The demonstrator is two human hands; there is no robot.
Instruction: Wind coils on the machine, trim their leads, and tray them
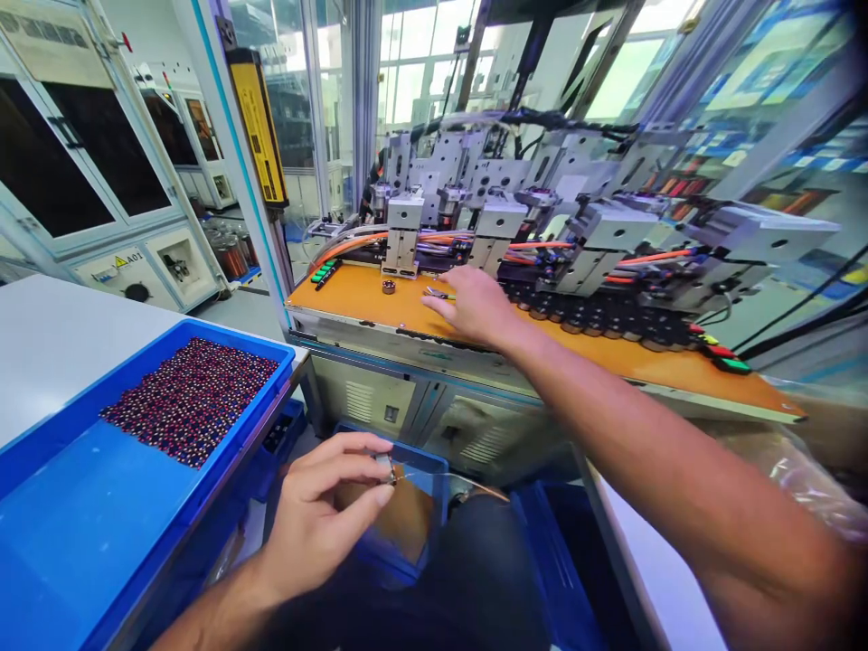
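Note:
My left hand [332,506] is closed in a pinch, thumb and fingertips round a small round metal part [385,466]. A thin wire [467,479] seems to trail from this part to the right. My right hand [478,306] reaches over the orange work surface [359,294], thumb and forefinger apart. Between them shows a small pair of pliers [438,293] with metal jaws and a bit of green; whether the hand touches it I cannot tell. Left of that hand, a single small round part [389,287] sits on the orange surface.
Metal fixtures [498,221] with orange hoses line the back of the bench. Several dark round parts [597,316] stand in a row at right, near green buttons [736,365]. At left is a blue tray [81,533] with many small parts. A blue bin [438,506] holding cardboard is below.

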